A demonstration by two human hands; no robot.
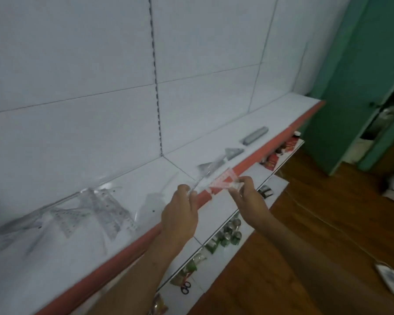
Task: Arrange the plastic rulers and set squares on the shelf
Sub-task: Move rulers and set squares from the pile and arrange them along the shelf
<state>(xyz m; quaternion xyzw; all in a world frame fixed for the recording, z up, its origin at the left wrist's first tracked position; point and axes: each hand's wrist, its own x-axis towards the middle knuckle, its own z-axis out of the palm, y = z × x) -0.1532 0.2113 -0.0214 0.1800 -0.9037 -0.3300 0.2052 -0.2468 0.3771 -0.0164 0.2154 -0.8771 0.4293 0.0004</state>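
- On the white shelf (127, 185), toward our right, we see two small stacks of set squares (233, 153) and (206, 167) lying flat, and further right a grey stack that looks like rulers (255, 135); we judge these already arranged.
- Further left on the same shelf, a loose heap of clear rulers and set squares (100, 212) overlaps at odd angles, so we judge that much of the sorting remains.
- Over the shelf's red front edge (248, 163), our left hand (180, 218) pinches one end of a clear plastic piece (210, 181), apparently a set square, though it is blurred.
- Our right hand (250, 196) pinches its other end with curled fingers.
- We reckon this piece goes next onto one of the stacks just beyond it.
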